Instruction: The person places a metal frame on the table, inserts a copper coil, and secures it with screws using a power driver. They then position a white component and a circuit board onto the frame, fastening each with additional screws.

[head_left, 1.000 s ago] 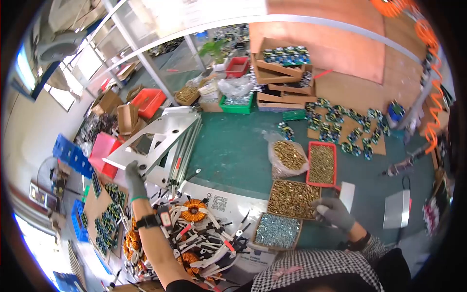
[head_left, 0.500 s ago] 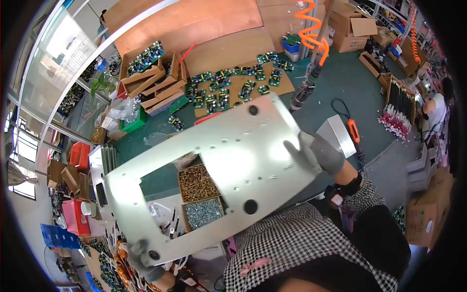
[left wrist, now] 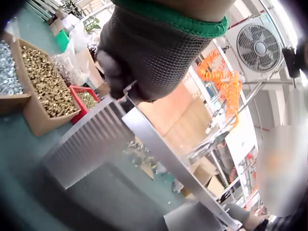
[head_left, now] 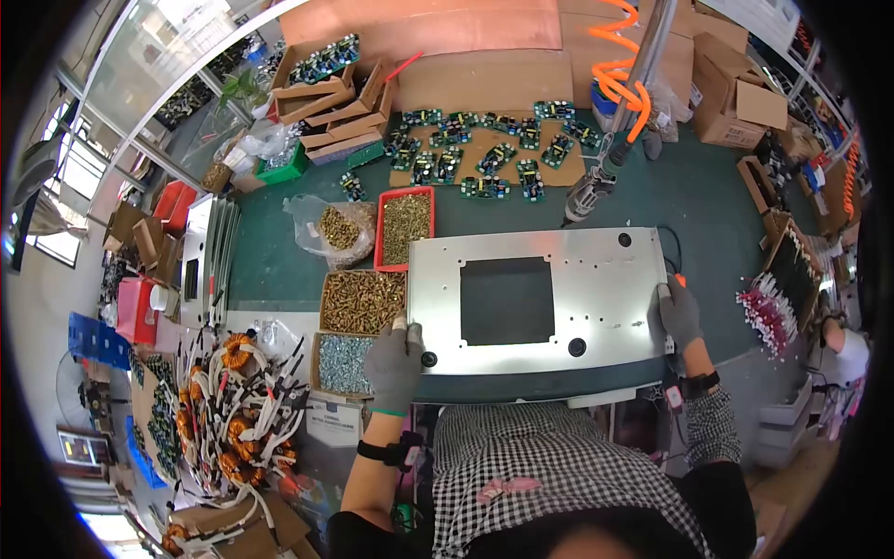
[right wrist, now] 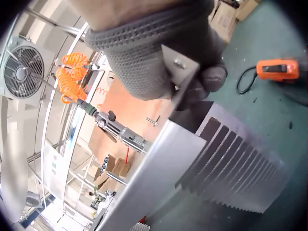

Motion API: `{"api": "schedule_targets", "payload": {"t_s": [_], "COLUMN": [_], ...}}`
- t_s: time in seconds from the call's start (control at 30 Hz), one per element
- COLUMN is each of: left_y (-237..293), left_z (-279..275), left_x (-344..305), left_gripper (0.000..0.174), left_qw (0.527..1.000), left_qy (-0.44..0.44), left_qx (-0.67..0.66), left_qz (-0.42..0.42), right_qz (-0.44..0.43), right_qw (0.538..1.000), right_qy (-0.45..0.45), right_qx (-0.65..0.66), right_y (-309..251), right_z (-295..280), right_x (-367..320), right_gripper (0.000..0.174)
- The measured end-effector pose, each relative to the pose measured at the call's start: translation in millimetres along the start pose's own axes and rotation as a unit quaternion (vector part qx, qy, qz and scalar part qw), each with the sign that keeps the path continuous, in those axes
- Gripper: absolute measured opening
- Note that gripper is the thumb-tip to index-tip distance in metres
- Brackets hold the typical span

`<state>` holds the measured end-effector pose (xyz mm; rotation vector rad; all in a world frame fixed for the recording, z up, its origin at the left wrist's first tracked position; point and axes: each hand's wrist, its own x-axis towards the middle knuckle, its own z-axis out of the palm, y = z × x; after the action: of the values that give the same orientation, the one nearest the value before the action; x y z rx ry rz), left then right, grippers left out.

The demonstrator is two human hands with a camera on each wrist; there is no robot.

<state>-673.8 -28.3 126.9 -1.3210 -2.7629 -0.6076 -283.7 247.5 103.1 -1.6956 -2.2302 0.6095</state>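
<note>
A bright sheet-metal panel (head_left: 601, 279) with a large rectangular cutout and several round holes lies level in front of the body, over the front of the bench. My left hand (head_left: 393, 368), in a grey glove, grips its left end near the front corner. At the opposite end my right hand (head_left: 681, 315), gloved too, holds the edge. Both wrist views show gloved fingers curled over the bent metal rim. Below the grip in the right wrist view, a slotted metal side (right wrist: 236, 168) hangs down, and the left wrist view shows similar slots (left wrist: 91, 144).
Left of the panel stand boxes of brass fasteners (head_left: 358, 300) and silver screws (head_left: 345, 363), plus a red tray (head_left: 406, 219). A power screwdriver (head_left: 591, 194) hangs behind it. Circuit boards (head_left: 494, 158) lie on cardboard at the back. Wired orange coils (head_left: 237, 433) are heaped at left.
The left hand was at the stacked panels on the left and the right hand by the fastener boxes. One panel has come across in both hands, tilted, and is now level at the bench front.
</note>
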Motion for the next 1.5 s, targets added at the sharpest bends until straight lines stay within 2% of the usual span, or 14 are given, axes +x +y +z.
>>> {"api": "schedule_targets", "payload": {"t_s": [0.17,0.27,0.47,0.53,0.57,0.67,0.8,0.87,1.0,1.07,1.17,1.23,1.4,1.5], "left_y": [2,-1,-12,-33,-58,-109,-205,-199,-250,-288,-341,-405,-489,-538], "left_z": [3,3,-4,-4,15,-30,-56,-104,-151,-161,-185,-179,-186,-161], "left_x": [-2,2,3,-6,-19,-61,-175,-192,-196,-178,-128,-94,-31,-27], "left_gripper": [0.026,0.032,0.047,0.049,0.05,0.049,0.038,0.034,0.028,0.026,0.025,0.035,0.059,0.057], "left_qw": [1.0,0.994,0.968,0.914,0.937,0.93,0.828,0.786,0.841,0.85,0.881,0.875,0.779,0.759], "left_qy": [0.003,-0.018,-0.069,-0.1,-0.004,-0.003,0.24,0.313,0.327,0.346,0.306,0.233,0.073,0.008], "left_qx": [-0.015,-0.09,-0.217,-0.346,-0.329,-0.257,-0.308,-0.311,-0.14,-0.086,0.068,0.082,-0.018,-0.017], "left_qz": [-0.006,-0.057,-0.103,-0.186,-0.117,-0.263,-0.402,-0.433,-0.408,-0.387,-0.354,-0.416,-0.623,-0.651], "right_qz": [-0.033,0.002,-0.158,-0.224,-0.255,-0.256,-0.298,-0.314,-0.337,-0.301,-0.293,-0.208,-0.161,-0.176], "right_qw": [0.998,0.985,0.966,0.938,0.922,0.894,0.922,0.933,0.936,0.951,0.956,0.975,0.981,0.979], "right_qy": [0.018,-0.13,-0.074,-0.099,-0.113,-0.211,-0.181,-0.156,-0.086,-0.066,-0.012,-0.035,-0.083,-0.088], "right_qx": [-0.049,-0.116,0.192,0.244,0.27,0.302,0.165,0.084,-0.046,0.02,0.022,0.072,0.072,0.056], "right_y": [24,-24,-91,-96,-107,-160,-141,-138,-143,-167,-186,-204,-246,-242], "right_z": [13,-28,-23,6,23,21,54,62,60,51,40,31,29,42], "right_x": [6,16,81,120,129,117,169,185,181,142,84,42,-38,-65], "right_gripper": [0.038,0.04,0.052,0.051,0.051,0.042,0.036,0.035,0.034,0.034,0.034,0.032,0.02,0.017]}}
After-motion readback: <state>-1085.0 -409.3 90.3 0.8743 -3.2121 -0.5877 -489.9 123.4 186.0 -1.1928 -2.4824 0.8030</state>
